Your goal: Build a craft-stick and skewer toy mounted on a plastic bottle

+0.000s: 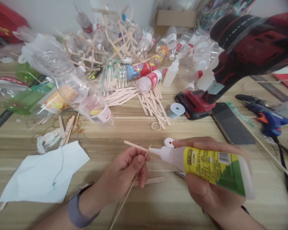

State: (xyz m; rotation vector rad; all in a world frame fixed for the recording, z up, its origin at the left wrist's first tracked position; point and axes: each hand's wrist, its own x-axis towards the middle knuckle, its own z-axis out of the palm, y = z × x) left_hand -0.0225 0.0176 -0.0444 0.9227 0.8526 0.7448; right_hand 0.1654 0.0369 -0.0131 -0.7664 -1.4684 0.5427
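Note:
My left hand (127, 169) pinches a flat wooden craft stick (135, 145) together with a long thin bamboo skewer (126, 199), which slants down toward the bottom edge. The two cross near my fingertips. Wrapped in my right hand (211, 191) is a glue bottle (213, 169) with a yellow and green label, tipped on its side. Its white nozzle (156, 151) points left and meets, or nearly meets, the crossing of the sticks; I cannot tell if glue is flowing. Beneath the left hand another craft stick (153, 180) lies on the table.
A red and black cordless drill (230, 64) stands at right, beside a phone (232, 123) and a blue glue gun (271, 118). Spools of thread (176, 110), loose craft sticks (124, 95) and several plastic bottles (79, 99) fill the back. White paper (43, 174) lies at left.

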